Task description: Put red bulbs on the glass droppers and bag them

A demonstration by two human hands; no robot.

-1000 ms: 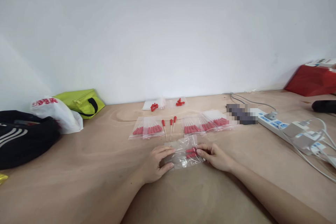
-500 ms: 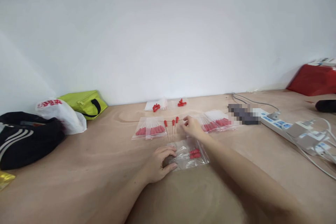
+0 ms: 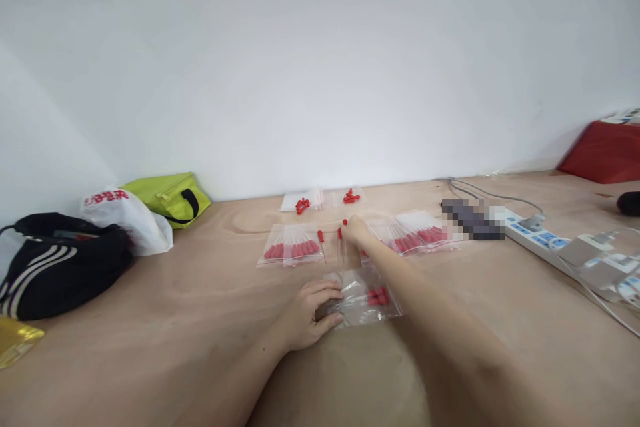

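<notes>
Near the front lies a clear plastic bag (image 3: 357, 307) with several red bulbs (image 3: 379, 296) seen through its right part. My left hand (image 3: 317, 310) rests on the bag's left edge, thumb and fingers apart. Beyond the bag, two droppers, thin stems with red bulbs, lie side by side: a left dropper (image 3: 321, 237) and a middle dropper (image 3: 340, 234). My right hand (image 3: 357, 232) is closed at a third dropper (image 3: 345, 221); its bulb tip shows at the fingers, which are partly hidden by the hand's back.
Zip bags of red-bulbed droppers lie on both sides, a left group (image 3: 293, 250) and a right group (image 3: 417, 239). Small red pieces (image 3: 302, 205) sit on bags by the wall. A power strip (image 3: 537, 237) with cables is right; a black bag (image 3: 65, 267) and green bag (image 3: 167, 197) are left.
My right hand has moved slightly left and down onto the rightmost dropper, and its fingers have closed there. The left hand stays on the bag. The whole view has shifted slightly.
</notes>
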